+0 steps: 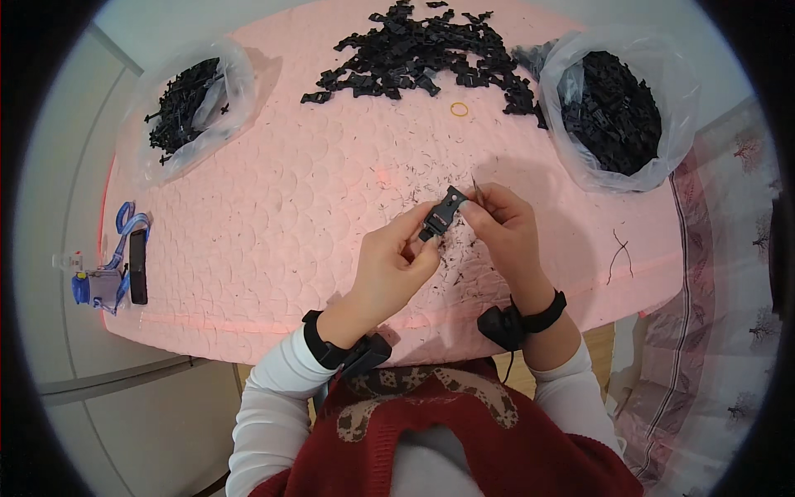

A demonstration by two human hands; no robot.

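My left hand (387,263) is closed around a small black plastic buckle (444,213), pinching its lower end between thumb and fingers. The buckle is held tilted, its upper end toward the right. Close beside it, my right hand (507,230) grips a thin pointed metal tool (477,190) whose tip sticks up past the fingers; its exact kind is hidden. The right thumb rests against the buckle's edge. Thin black shavings (452,269) lie scattered on the pink quilted cover (273,240) under and around both hands.
A heap of black buckles (422,54) lies at the far side. Plastic bags with black parts stand at far left (243,79) and far right (681,108). A yellow ring (459,109), a dark cord (619,257), a black flat case (138,267) and a blue strap (124,217) lie around.
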